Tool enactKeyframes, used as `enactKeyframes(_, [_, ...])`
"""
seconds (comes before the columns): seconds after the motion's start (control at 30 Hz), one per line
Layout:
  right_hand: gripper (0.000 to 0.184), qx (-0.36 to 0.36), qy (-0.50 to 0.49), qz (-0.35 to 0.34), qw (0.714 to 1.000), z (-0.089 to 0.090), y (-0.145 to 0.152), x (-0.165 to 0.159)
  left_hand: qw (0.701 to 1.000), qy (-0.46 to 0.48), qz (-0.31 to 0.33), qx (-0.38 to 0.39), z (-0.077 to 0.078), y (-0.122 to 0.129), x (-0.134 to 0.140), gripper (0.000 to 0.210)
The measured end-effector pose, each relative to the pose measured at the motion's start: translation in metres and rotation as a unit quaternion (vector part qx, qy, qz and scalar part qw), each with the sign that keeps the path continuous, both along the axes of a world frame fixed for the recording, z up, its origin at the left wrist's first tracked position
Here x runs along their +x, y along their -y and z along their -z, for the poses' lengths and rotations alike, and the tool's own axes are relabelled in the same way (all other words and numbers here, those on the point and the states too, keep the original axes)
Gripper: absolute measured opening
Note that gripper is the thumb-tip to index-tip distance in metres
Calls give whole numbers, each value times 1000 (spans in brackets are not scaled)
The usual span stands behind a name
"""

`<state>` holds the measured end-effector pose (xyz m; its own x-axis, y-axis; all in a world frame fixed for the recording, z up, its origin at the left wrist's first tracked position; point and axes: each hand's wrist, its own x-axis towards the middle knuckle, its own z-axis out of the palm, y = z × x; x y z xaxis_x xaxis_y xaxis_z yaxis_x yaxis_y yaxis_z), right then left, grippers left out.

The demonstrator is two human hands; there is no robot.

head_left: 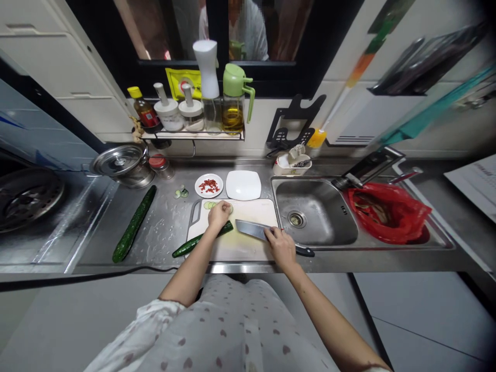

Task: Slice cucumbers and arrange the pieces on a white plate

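Note:
My left hand (220,213) is over the upper part of the white cutting board (253,254), its fingertips pinched on what looks like a pale cucumber slice (231,208). More cucumber slices (209,205) lie in a row just left of those fingers. Below my left wrist lies a cut cucumber (189,247), partly hidden by the forearm. My right hand (282,249) is closed on the kitchen knife (250,228) where blade meets handle. The blade points left, low over or on the board, and the black handle sticks out to the right.
Behind the board stand a plate of chopped red pieces (209,195) and a white plate (243,185). A whole cucumber (134,225) and cucumber ends (181,192) lie left. The sink (315,206) and a red bag (387,214) are right. A condiment shelf (194,135) hangs above.

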<state>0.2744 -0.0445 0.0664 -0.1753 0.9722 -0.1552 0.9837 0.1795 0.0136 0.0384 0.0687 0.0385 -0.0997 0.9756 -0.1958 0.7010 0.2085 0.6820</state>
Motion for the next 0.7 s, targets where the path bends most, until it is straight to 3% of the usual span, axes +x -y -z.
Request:
enactKeyframes(0.1, [40,-3,0,27,1000,5,3,7,999,-15,-25,-20,9,-12,-3,19])
enactKeyframes(0.43, [40,-8,-10,66,998,15,9,10,996,-50,67,16,28,-35,8,39])
enactKeyframes(0.57, [39,-11,-15,72,997,14,9,10,990,-97,95,37,28,-37,8,34])
enactKeyframes(0.7, [38,-17,-18,74,997,12,8,10,985,-144,94,25,28,-36,7,17])
